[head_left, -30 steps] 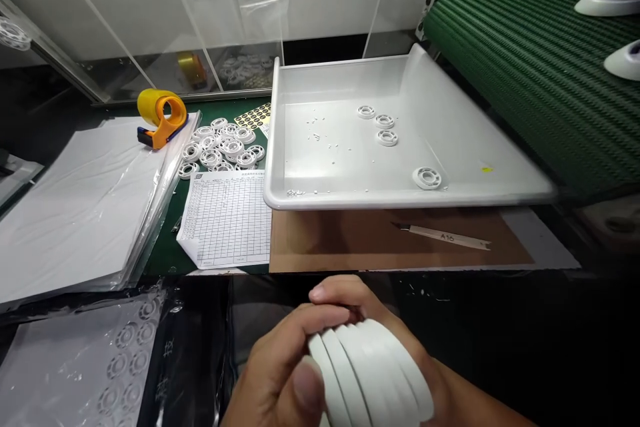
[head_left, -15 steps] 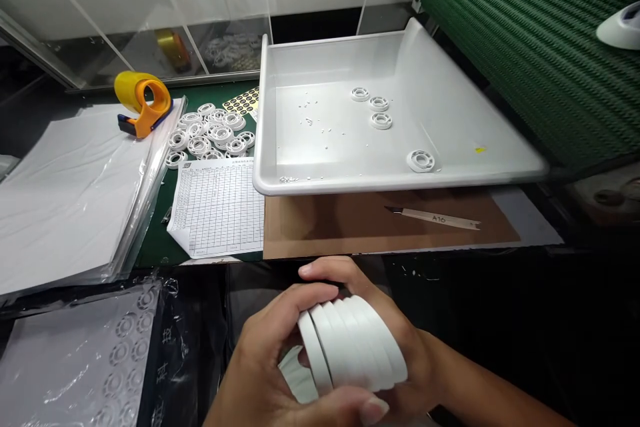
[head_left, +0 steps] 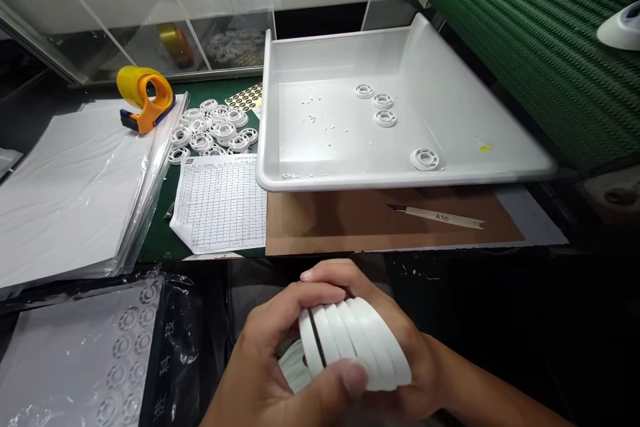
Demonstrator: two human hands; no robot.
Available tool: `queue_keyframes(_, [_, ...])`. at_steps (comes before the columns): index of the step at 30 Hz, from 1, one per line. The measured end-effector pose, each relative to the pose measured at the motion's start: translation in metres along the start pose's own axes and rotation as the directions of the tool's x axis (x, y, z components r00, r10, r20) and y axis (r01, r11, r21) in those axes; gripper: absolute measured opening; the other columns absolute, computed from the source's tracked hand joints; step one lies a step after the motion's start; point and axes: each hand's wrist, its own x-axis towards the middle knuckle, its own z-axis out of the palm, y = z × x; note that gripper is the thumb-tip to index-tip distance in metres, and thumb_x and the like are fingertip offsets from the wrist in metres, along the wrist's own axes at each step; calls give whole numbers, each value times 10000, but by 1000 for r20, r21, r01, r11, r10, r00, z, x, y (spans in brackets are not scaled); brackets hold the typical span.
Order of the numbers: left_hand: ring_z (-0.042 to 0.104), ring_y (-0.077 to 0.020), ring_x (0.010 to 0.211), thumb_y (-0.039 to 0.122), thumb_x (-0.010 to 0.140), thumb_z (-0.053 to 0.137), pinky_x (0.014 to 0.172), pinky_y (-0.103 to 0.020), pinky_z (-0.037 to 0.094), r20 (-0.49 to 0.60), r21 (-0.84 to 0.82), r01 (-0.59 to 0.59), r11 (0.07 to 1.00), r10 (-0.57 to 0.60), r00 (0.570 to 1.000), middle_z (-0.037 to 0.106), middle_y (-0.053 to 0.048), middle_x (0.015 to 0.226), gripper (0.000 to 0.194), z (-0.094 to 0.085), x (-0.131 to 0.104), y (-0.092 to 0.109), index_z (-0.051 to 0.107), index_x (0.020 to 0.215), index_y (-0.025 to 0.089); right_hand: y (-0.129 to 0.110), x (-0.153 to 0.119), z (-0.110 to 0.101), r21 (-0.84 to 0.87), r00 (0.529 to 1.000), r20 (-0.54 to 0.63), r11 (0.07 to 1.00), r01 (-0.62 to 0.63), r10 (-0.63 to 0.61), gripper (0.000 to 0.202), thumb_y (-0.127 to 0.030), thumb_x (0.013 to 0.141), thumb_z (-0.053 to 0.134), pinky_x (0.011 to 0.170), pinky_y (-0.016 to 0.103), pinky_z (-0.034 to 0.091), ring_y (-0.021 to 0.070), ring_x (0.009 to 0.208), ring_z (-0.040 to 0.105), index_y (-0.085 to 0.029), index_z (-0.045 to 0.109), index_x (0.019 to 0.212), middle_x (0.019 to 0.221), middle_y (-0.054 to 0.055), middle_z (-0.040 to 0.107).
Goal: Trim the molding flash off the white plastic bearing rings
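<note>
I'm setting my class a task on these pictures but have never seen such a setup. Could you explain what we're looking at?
There is no robot here: these are a person's own bare hands, seen by one camera worn on their head, looking forward and down.

The left hand and right hand together hold a stack of white, round-edged pieces, seen side-on.

Beyond them, a green tabletop bears an orange tape dispenser with yellow tape resting on plastic-wrapped white sheets, a heap of white rings and a printed paper form. A large white tray holds four more rings. Nearer, a pale, slim tool marked A16 lies on brown cardboard. Upper right is a ribbed green belt.
</note>
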Motion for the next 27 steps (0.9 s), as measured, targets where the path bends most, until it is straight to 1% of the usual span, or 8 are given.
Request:
queue_keyframes(4, [656, -137, 776, 547, 847, 877, 695, -206, 510, 63, -140, 15, 990, -7, 998, 778, -19, 886, 313, -2, 5, 1, 866, 936, 247, -2, -2, -5, -101, 998, 31, 993, 61, -58, 722, -427, 1035, 775, 1120, 369, 525, 290, 1336, 563, -289, 427, 1652, 1450, 120, 512])
queue_keyframes(9, [739, -193, 880, 574, 981, 725, 781, -250, 553, 133, -82, -33, 996, 44, 990, 849, -61, 932, 403, -6, 21, -1, 900, 958, 212, 5, -8, -1, 85, 997, -14, 994, -75, 76, 839, -516, 915, 913, 1035, 351, 583, 265, 1203, 656, -275, 481, 1593, 1395, 118, 563])
queue_keyframes(12, [766, -214, 875, 546, 993, 719, 803, -275, 577, 14, 46, -136, 990, 135, 991, 866, -66, 921, 394, -12, 28, -6, 886, 917, 197, 11, -12, 2, 256, 975, 9, 942, -219, 224, 827, -586, 952, 862, 944, 374, 616, 215, 899, 715, -245, 439, 1576, 1059, 59, 677])
queue_keyframes(15, [740, -202, 746, 602, 987, 694, 733, -278, 577, -96, 193, -213, 958, 234, 967, 829, -58, 775, 486, -22, 33, -16, 840, 773, 191, 13, -15, 0, 328, 971, 36, 915, -233, 235, 895, -595, 944, 875, 1100, 420, 529, 188, 768, 686, -235, 380, 1597, 833, -27, 678])
queue_keyframes(18, [658, -164, 610, 677, 966, 673, 632, -256, 525, -98, 165, -255, 953, 273, 957, 759, -41, 640, 610, -32, 35, -24, 712, 601, 190, 12, -15, -3, 269, 978, -2, 942, -200, 208, 996, -605, 823, 975, 1209, 395, 407, 204, 863, 691, -223, 444, 1574, 872, -15, 697])
queue_keyframes(20, [652, -163, 606, 710, 960, 654, 619, -256, 515, -77, 121, -285, 951, 295, 952, 750, -45, 632, 648, -32, 33, -25, 681, 574, 191, 13, -14, -4, 228, 979, -16, 954, -195, 204, 989, -623, 826, 965, 1194, 394, 421, 215, 859, 693, -221, 455, 1572, 875, -10, 686])
queue_keyframes(24, [717, -190, 769, 685, 1046, 521, 715, -272, 543, 23, 165, -261, 951, 261, 965, 799, -54, 817, 593, -20, 24, -15, 829, 914, 195, 15, -12, -5, 201, 997, 11, 977, -72, 71, 923, -534, 949, 890, 948, 331, 576, 188, 788, 684, -298, 333, 1647, 932, -6, 693])
queue_keyframes(27, [642, -171, 726, 637, 1097, 436, 664, -286, 462, 119, 258, -261, 930, 237, 964, 730, -27, 804, 572, -9, 20, -7, 791, 1042, 191, 11, -11, -9, -106, 999, -7, 994, 39, -40, 854, -475, 985, 854, 1046, 343, 552, 260, 1195, 652, -289, 369, 1663, 1336, 112, 627])
